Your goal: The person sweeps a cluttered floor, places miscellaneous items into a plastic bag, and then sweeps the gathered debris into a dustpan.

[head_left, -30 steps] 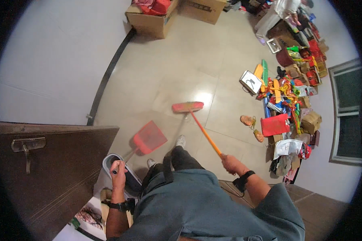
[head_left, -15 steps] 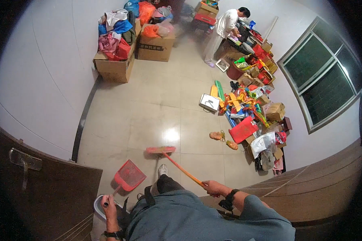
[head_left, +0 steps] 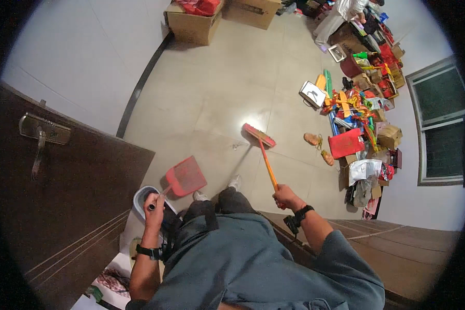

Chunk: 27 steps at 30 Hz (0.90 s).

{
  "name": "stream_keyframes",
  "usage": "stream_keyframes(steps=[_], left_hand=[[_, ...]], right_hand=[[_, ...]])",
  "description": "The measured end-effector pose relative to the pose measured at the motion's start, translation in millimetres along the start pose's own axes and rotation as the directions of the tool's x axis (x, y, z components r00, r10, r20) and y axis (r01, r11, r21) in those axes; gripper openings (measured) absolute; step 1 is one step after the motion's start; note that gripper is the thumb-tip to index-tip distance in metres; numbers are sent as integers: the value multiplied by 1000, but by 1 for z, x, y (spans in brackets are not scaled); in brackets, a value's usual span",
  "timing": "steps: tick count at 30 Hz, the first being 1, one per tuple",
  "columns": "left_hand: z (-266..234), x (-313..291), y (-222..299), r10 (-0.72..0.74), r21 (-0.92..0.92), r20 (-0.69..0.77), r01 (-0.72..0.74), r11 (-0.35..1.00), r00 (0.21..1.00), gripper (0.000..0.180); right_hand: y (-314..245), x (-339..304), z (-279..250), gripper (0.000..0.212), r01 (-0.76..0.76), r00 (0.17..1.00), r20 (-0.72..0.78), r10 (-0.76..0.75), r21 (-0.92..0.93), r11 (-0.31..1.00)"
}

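Observation:
My right hand (head_left: 288, 198) is closed round the orange handle of a broom (head_left: 268, 164), near its upper end. The red-pink broom head (head_left: 259, 135) is ahead of my feet, tilted across the glossy tiles; whether its bristles touch the floor I cannot tell. At the lower left my left hand (head_left: 154, 206) grips the pole of a red dustpan (head_left: 187, 176). The dustpan's pan lies just left of my shoes, its open edge facing away from me. Between the dustpan and the broom head a small bit of litter (head_left: 236, 146) shows on the tiles.
A dark wooden door (head_left: 67, 181) stands at my left, with a grey bin (head_left: 142, 199) beside it. Cardboard boxes (head_left: 194, 26) line the far left wall. Heaped goods (head_left: 356, 119) and a pair of shoes (head_left: 319, 148) occupy the right side. Another person (head_left: 341, 18) is at the far right.
The broom head has moved forward and to the right, and turned aslant. My view has swung lower and to the left. Both hands keep their hold.

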State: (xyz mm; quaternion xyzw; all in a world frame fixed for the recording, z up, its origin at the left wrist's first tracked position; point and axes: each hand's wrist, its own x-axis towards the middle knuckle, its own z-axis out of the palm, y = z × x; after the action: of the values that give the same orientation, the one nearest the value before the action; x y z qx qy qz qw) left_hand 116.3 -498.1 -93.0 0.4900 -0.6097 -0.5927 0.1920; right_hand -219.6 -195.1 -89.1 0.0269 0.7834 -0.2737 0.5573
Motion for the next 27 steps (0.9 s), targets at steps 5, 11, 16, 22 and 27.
stream_keyframes(steps=[5, 11, 16, 22, 27], left_hand=[[13, 4, -9, -54, 6, 3, 54, 999, 999, 28], [9, 17, -42, -121, -144, -28, 116, 983, 992, 23], [11, 25, -45, -56, 0, -99, 56, 998, 994, 25], [19, 24, -37, -105, 6, -99, 106, 994, 990, 24], [16, 29, -52, -169, -63, -178, 160, 985, 969, 24]], right_hand=[[10, -29, 35, 9, -16, 1000, 16, 18, -138, 990], [-28, -84, 32, 25, 33, 997, 71, -17, -232, 972], [-17, -72, 21, 27, 162, 984, 97, -147, -172, 972], [-17, -28, 5, 25, 182, 983, 95, -160, -325, 928], [-11, -6, 17, 25, 213, 977, 111, -183, -455, 864]])
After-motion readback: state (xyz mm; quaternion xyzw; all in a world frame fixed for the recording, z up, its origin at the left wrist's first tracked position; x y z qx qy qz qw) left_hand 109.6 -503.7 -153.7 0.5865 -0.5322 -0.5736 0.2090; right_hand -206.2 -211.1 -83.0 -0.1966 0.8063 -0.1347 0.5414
